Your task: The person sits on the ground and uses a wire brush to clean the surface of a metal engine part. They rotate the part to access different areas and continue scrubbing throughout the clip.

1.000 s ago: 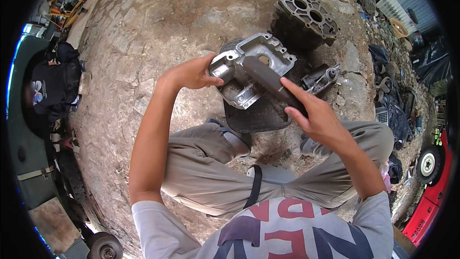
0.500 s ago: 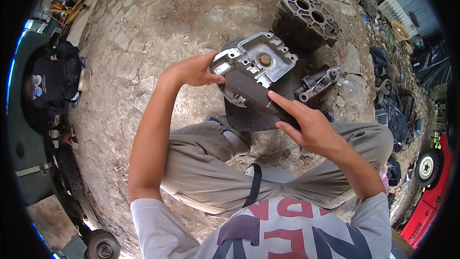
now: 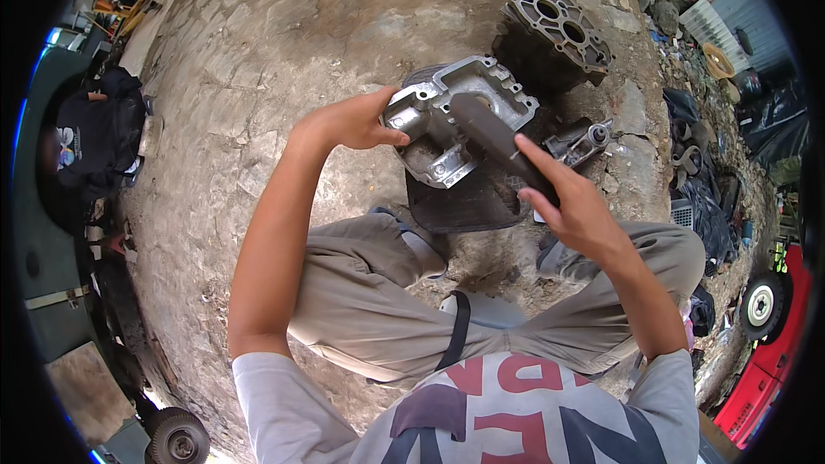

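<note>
The left hand [image 3: 354, 125] has its grip closed on the left end of a metal casing [image 3: 438, 109] atop a black pad [image 3: 464, 211]; the right hand's [image 3: 577, 204] grip holds a dark bar [image 3: 498, 139] over it.

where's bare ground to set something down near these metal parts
The widest bare ground lies between the left hand and the green vehicle; another patch lies beyond the silver case. It's crowded on and right of the case: big block, small metal part, dark tool, right hand.
</note>
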`<state>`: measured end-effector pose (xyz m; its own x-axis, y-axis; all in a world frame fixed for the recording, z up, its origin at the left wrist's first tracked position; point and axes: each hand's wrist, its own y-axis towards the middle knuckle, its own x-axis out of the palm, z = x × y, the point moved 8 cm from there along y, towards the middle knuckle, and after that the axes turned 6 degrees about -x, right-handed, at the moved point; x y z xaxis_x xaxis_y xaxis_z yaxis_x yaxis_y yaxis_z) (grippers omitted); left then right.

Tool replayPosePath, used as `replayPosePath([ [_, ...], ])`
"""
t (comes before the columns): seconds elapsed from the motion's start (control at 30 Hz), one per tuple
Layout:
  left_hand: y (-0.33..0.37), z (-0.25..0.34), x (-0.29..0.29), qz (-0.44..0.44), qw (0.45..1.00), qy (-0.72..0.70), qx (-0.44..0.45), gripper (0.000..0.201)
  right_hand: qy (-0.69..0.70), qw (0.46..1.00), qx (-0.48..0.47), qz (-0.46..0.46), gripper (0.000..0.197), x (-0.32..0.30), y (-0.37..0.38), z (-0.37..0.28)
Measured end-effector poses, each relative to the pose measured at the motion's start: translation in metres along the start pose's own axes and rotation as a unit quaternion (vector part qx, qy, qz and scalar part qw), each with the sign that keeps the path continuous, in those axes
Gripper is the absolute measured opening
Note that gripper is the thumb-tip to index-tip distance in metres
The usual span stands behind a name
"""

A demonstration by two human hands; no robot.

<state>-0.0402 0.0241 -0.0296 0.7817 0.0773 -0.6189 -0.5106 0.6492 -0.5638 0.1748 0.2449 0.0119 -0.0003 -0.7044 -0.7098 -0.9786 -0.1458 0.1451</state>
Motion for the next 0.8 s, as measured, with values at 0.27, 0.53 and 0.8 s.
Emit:
replayPosePath([
  [0.27,-0.005,0.005,0.0,0.009,1.0,-0.021,-0.002,0.085,-0.02,0.999,0.006,-0.036,0.072,0.001,0.004,-0.009],
  [0.53,0.002,-0.003,0.001,0.015,1.0,-0.007,0.019,0.089,-0.139,0.98,0.139,0.023,0.068,-0.042,-0.002,0.063],
  [0.8,0.0,-0.004,0.003,-0.001,1.0,-0.019,0.001,0.088,0.073,0.989,0.029,-0.124,0.074,0.007,0.001,-0.027],
])
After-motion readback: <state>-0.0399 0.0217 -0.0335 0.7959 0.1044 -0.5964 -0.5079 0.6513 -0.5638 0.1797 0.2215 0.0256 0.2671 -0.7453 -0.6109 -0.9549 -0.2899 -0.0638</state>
